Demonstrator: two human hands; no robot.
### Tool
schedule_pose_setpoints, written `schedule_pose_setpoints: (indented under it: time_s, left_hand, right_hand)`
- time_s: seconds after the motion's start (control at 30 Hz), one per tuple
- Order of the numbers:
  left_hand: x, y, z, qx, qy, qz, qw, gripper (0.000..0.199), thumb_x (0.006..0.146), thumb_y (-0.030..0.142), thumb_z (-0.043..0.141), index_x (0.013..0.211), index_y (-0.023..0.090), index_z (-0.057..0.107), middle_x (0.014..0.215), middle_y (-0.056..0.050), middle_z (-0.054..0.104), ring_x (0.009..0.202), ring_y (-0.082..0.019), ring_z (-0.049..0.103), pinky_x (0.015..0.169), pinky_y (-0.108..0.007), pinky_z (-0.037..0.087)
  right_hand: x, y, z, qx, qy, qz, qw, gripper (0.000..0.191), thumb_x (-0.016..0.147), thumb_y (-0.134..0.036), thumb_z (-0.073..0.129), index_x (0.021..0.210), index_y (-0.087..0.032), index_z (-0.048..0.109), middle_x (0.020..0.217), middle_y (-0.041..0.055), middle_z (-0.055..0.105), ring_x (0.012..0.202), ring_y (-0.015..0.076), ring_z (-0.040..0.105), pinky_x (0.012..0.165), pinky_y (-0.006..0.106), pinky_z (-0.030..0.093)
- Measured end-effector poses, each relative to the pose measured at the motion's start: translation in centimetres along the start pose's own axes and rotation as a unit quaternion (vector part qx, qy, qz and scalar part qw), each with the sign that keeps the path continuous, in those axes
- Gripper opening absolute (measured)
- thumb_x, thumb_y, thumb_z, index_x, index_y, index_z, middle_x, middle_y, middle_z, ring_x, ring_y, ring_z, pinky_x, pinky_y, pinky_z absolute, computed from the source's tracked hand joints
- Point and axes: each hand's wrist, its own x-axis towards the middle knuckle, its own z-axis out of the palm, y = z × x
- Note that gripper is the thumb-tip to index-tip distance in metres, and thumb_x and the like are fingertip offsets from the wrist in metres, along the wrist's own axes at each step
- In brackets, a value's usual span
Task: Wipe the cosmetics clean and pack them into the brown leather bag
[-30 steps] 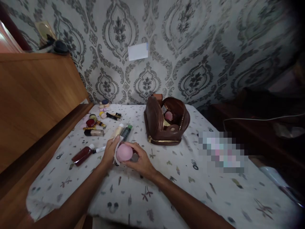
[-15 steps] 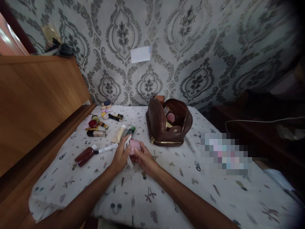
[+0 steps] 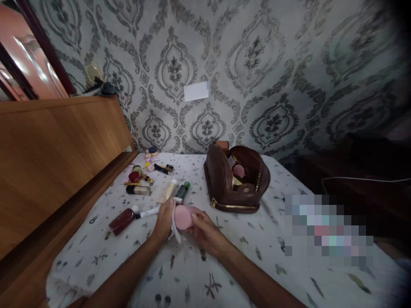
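Observation:
My left hand [image 3: 163, 221] is closed on a white cloth [image 3: 174, 231], pressed against the side of a round pink container [image 3: 183, 217]. From the other side, the fingers of my right hand [image 3: 207, 232] grip that container, its flat round face turned toward me. Just beyond the hands lie a cream tube [image 3: 167, 192] and a dark bottle with a green cap [image 3: 183, 191]. A slim white tube [image 3: 149, 212] and a dark red bottle [image 3: 122, 221] rest to the left. The brown makeup bag [image 3: 220, 184] stands unzipped to the right, with a pink item [image 3: 238, 171] inside.
Small cosmetics, among them a foundation bottle [image 3: 138, 190] and a red jar [image 3: 134, 176], lie at the back left of the patterned white cloth surface [image 3: 244, 265]. A wooden panel [image 3: 64, 141] borders the left. Something pixelated [image 3: 327, 226] lies at the right.
The pink container has been turned so that its round face shows. The view has shifted, so everything appears lower and further right. Both hands keep their grip.

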Motion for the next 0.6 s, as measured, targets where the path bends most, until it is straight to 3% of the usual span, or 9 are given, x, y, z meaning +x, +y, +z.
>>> schedule_pose_setpoints:
  time_s: [0.13, 0.2, 0.37, 0.6]
  left_hand:
    - [-0.2, 0.1, 0.2, 0.001, -0.001, 0.014, 1.0, 0.066, 0.084, 0.073, 0.044, 0.098, 0.014, 0.071, 0.1, -0.009, 0.073, 0.1, -0.026, 0.064, 0.096, -0.038, 0.046]
    - [-0.3, 0.0, 0.2, 0.013, 0.005, 0.024, 1.0, 0.066, 0.083, 0.073, 0.046, 0.103, 0.016, 0.071, 0.11, -0.01, 0.072, 0.11, -0.028, 0.062, 0.103, -0.04, 0.043]
    - [-0.5, 0.1, 0.1, 0.032, -0.027, 0.057, 0.997, 0.061, 0.089, 0.068, 0.04, 0.103, 0.016, 0.068, 0.108, -0.01, 0.072, 0.104, -0.025, 0.063, 0.096, -0.037, 0.047]
    - [-0.6, 0.1, 0.1, 0.073, -0.017, 0.072, 0.995, 0.063, 0.092, 0.068, 0.033, 0.101, 0.016, 0.067, 0.096, -0.008, 0.07, 0.087, -0.022, 0.063, 0.081, -0.034, 0.049]
  right_hand:
    - [0.2, -0.1, 0.1, 0.046, 0.025, -0.002, 0.999, 0.042, 0.072, -0.042, 0.082, 0.102, -0.021, 0.062, 0.1, 0.002, 0.072, 0.079, 0.0131, 0.069, 0.068, 0.023, 0.055]
    - [0.2, -0.1, 0.3, 0.036, 0.027, 0.007, 0.999, 0.047, 0.073, -0.048, 0.08, 0.106, -0.023, 0.059, 0.098, 0.0022, 0.073, 0.077, 0.0141, 0.07, 0.068, 0.025, 0.056]
    - [0.0, 0.3, 0.7, -0.038, 0.048, 0.02, 0.998, 0.063, 0.073, -0.064, 0.072, 0.118, -0.028, 0.047, 0.086, -0.0011, 0.071, 0.063, 0.0144, 0.069, 0.058, 0.027, 0.056]
    - [0.5, 1.6, 0.0, -0.133, 0.082, -0.012, 0.988, 0.061, 0.074, -0.073, 0.063, 0.107, -0.022, 0.056, 0.074, -0.001, 0.065, 0.048, 0.0114, 0.057, 0.041, 0.021, 0.04]
